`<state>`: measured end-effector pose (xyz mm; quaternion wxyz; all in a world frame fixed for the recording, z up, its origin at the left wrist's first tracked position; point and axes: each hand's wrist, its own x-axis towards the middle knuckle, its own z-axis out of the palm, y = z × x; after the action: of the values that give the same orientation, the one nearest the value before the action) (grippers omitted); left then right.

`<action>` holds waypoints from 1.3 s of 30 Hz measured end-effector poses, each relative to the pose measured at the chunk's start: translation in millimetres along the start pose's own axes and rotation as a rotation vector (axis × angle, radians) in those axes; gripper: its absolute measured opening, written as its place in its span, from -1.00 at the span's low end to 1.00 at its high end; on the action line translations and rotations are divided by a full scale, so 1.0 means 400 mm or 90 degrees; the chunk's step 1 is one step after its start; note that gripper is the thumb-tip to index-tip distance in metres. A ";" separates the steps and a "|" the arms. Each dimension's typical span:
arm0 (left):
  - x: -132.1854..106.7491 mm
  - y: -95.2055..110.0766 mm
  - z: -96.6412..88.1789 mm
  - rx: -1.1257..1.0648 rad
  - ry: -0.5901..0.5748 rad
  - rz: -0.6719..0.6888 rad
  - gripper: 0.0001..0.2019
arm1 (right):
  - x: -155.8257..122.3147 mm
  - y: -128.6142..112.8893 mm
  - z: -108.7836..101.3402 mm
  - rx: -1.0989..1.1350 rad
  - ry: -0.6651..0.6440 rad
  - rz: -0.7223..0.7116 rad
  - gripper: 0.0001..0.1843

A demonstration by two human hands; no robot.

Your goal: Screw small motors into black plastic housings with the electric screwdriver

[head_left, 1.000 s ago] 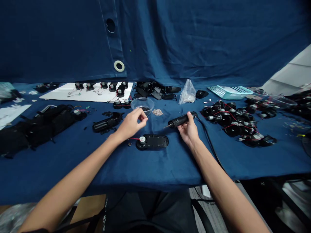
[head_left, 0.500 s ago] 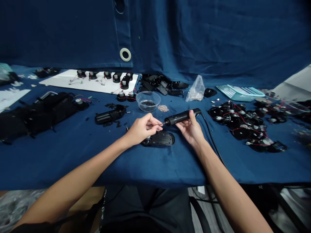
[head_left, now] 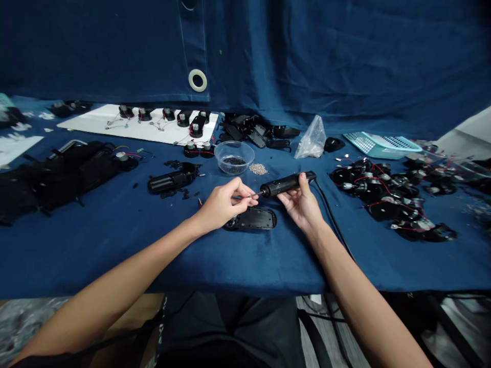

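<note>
My right hand (head_left: 303, 203) is wrapped around a black corded electric screwdriver (head_left: 286, 184), its bit pointing left. At the bit's tip (head_left: 260, 193), the thumb and fingers of my left hand (head_left: 226, 203) are pinched together. Whatever lies between those fingertips is too small to make out. Below both hands, a long black plastic housing (head_left: 256, 219) lies on the blue cloth, its left end partly covered by my left hand. Behind them are a clear round bowl (head_left: 245, 152) holding small dark screws and a small heap of silvery screws (head_left: 258, 168).
Black speaker units with red wires (head_left: 383, 197) are piled at right, near a light blue basket (head_left: 378, 148). A plastic bag (head_left: 311, 137) stands behind. Leftward are a black housing (head_left: 172, 180), dark parts (head_left: 65, 174) and a white board (head_left: 95, 122) with speakers. The screwdriver's cable (head_left: 332, 214) trails rightward.
The view has shifted slightly. My left fingertips stay at the screwdriver bit, with a little more of the bit showing; the right hand keeps its hold on the screwdriver.
</note>
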<state>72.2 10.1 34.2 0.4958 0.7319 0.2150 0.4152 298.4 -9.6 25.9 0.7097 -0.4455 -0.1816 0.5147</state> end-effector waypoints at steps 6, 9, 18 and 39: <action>-0.005 0.010 -0.034 0.397 -0.067 0.149 -0.93 | 0.004 0.000 -0.008 -0.024 0.011 -0.018 -0.62; -0.006 0.007 -0.046 0.560 -0.111 0.206 -0.86 | 0.007 0.002 -0.013 -0.048 0.005 -0.034 -0.59; 0.001 0.002 -0.049 0.769 -0.134 0.301 -0.75 | 0.011 0.011 -0.020 -0.060 -0.002 -0.034 -0.57; -0.007 0.008 -0.011 0.716 0.000 0.317 -0.77 | -0.003 0.004 -0.002 -0.055 0.040 -0.001 -0.61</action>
<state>66.6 9.2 36.9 -0.0780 0.9094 0.2238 0.3417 297.6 -10.9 24.4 0.6956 -0.4917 -0.1818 0.4912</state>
